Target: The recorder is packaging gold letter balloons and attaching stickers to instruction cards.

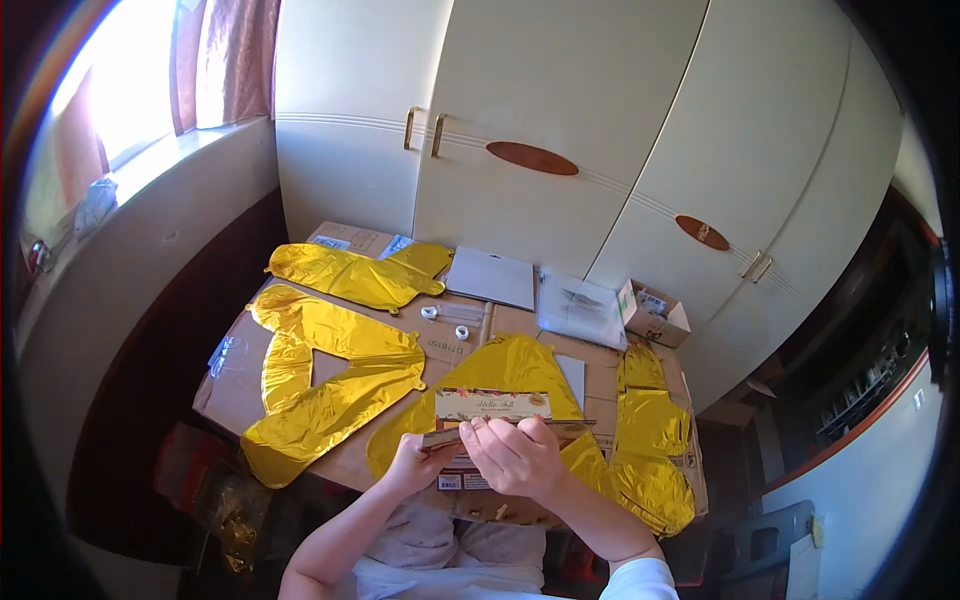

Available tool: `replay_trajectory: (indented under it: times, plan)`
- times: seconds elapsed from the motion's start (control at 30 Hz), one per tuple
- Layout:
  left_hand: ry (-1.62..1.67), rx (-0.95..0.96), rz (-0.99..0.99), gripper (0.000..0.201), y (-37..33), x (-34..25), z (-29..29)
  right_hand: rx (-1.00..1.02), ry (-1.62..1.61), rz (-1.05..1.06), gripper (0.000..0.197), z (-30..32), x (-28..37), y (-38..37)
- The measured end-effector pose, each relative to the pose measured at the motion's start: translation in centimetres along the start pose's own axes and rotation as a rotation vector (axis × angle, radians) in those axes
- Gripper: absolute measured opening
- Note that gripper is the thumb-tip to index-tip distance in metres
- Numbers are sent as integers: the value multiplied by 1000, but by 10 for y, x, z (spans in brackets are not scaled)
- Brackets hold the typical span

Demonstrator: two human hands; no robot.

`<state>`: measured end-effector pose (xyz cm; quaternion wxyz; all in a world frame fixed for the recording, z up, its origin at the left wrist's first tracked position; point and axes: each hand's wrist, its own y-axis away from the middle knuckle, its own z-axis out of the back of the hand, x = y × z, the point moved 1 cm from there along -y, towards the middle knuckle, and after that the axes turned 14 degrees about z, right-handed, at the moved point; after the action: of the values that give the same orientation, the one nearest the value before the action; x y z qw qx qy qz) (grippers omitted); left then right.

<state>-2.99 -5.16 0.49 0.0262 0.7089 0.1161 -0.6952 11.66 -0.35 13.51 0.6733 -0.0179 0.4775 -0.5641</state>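
Close to my body at the table's near edge, I hold a flat card package (492, 403) with a cream front and floral print. My left hand (415, 465) grips its left end, fingers wrapped round the edge. My right hand (513, 455) is closed on the package's near edge, its fingers curled at the middle. What lies inside the package is hidden. Beneath and behind it a flat gold foil balloon (515, 360) is spread out. More uninflated gold foil balloons lie around: an angular one (375, 345) to the left, one (345, 275) at the far left, and one (650, 430) at the right.
Brown cardboard (455, 350) covers the table. Two small white rolls (429, 313) sit mid-table. Behind them are a flat white panel (490, 278), a clear plastic bag (580, 310) and a small open box (655, 315). Tall cream cabinets (540, 90) stand against the far side.
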Motion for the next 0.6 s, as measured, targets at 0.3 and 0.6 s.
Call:
replay_trajectory:
  times: [0.3,0.6]
  plan:
    - [-166,-25,2,19,8,-24,0,78,-290,-123,16,13,-16,-18]
    - [-543,-381,-428,33,21,-73,-5,-90,-289,-215,19,42,-8,-27]
